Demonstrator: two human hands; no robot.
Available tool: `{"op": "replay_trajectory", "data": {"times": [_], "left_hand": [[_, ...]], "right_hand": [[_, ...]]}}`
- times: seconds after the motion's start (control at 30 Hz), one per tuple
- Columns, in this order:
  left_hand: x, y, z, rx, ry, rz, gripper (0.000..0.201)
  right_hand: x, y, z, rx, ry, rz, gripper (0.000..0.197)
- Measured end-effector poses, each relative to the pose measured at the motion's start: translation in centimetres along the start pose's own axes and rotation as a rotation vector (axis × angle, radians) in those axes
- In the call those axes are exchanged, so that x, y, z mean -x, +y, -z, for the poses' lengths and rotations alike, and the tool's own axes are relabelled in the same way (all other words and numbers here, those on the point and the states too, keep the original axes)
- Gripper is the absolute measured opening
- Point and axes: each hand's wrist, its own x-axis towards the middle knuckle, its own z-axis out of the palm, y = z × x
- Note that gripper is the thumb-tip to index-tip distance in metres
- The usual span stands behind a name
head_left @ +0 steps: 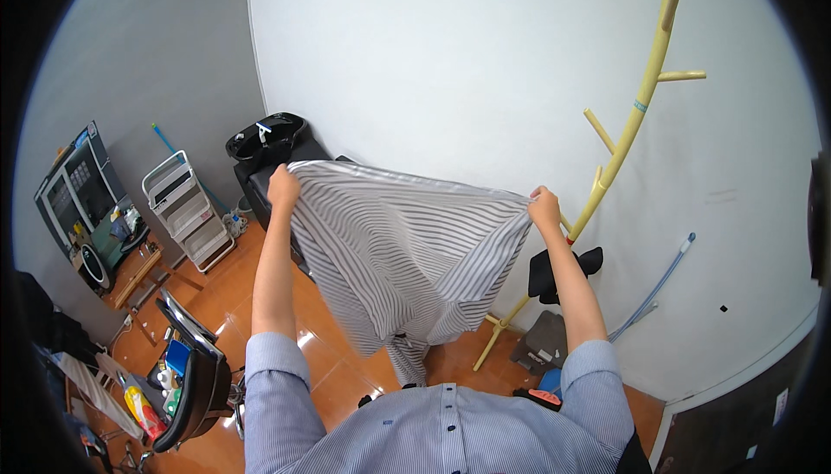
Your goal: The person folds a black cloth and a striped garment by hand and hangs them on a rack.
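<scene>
From my end, left hand (283, 188) and right hand (544, 208) pinch the striped cloth (400, 245) along its top edge, so I'd just pull evenly.

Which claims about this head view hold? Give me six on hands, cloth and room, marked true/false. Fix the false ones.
1. The left hand and right hand both grip the striped cloth. True.
2. The cloth is crumpled into a ball. False: it hangs spread out between the hands.
3. A yellow branched stand rises to the right of the cloth. True.
4. The left hand is touching the stand. False: it is at the cloth's upper left corner.
5. A white trolley stands left of the black basin. True.
6. The trolley has a single shelf. False: it has several.
</scene>
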Motion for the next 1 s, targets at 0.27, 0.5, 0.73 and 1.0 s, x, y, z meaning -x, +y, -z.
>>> {"op": "replay_trajectory", "data": {"times": [0.27, 0.5, 0.73, 1.0], "left_hand": [[-1.1, -3.2, 0.1, 0.095, 0.039, -0.031, 0.038], [3.2, 6.8, 1.0, 0.262, -0.386, -0.736, 0.041], [3.7, 6.5, 1.6, -0.035, -0.467, -0.857, 0.038], [-3.1, -5.4, 3.1, -0.203, -0.376, -0.552, 0.022]], "right_hand": [[-0.8, 1.5, -2.7, -0.399, 0.004, -0.121, 0.031], [5.3, -20.0, -4.5, -0.664, -0.617, 0.416, 0.061], [6.0, -26.3, -7.7, -0.273, -0.6, 0.6, 0.026], [2.8, -28.4, -8.4, -0.487, -0.586, 0.538, 0.027]]}}
